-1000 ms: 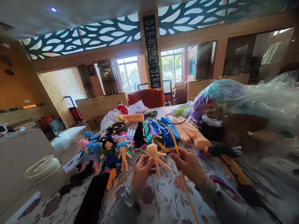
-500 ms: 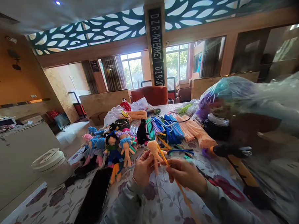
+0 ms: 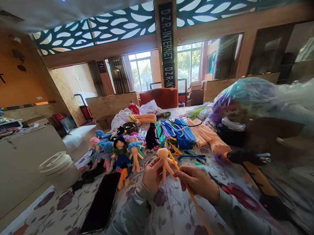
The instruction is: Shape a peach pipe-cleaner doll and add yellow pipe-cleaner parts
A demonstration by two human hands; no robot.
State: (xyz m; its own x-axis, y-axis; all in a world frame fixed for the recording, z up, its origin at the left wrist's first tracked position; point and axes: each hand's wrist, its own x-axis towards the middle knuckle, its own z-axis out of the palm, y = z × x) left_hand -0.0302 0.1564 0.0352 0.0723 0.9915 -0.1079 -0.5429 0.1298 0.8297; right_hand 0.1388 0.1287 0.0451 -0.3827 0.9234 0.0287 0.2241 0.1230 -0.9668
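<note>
My left hand [image 3: 152, 176] pinches a peach-coloured doll body [image 3: 164, 158] made of fuzzy stems, upright with its bare head on top. Between the thumb and fingers of my right hand [image 3: 197, 181] is a long yellow-orange pipe cleaner [image 3: 193, 198]. Its upper end lies close beside the doll's torso; whether it touches the doll I cannot tell. The lower end runs down past the picture's bottom edge. Left of my hands stand several finished dolls [image 3: 120, 153] with coloured hair and clothes.
A black phone [image 3: 102, 203] and a white lidded jar [image 3: 59, 170] are on the left. Blue pipe cleaners [image 3: 183, 133] and peach bundles [image 3: 207, 137] lie behind my hands. Red-handled scissors [image 3: 241, 196] and a yellow-black glue gun [image 3: 258, 179] are on the right, near plastic bags [image 3: 249, 92].
The view has shifted slightly, so the scene sits a little further right. Both hands keep their hold on the doll body and the pipe cleaner, whose tip has dropped slightly beside the doll.
</note>
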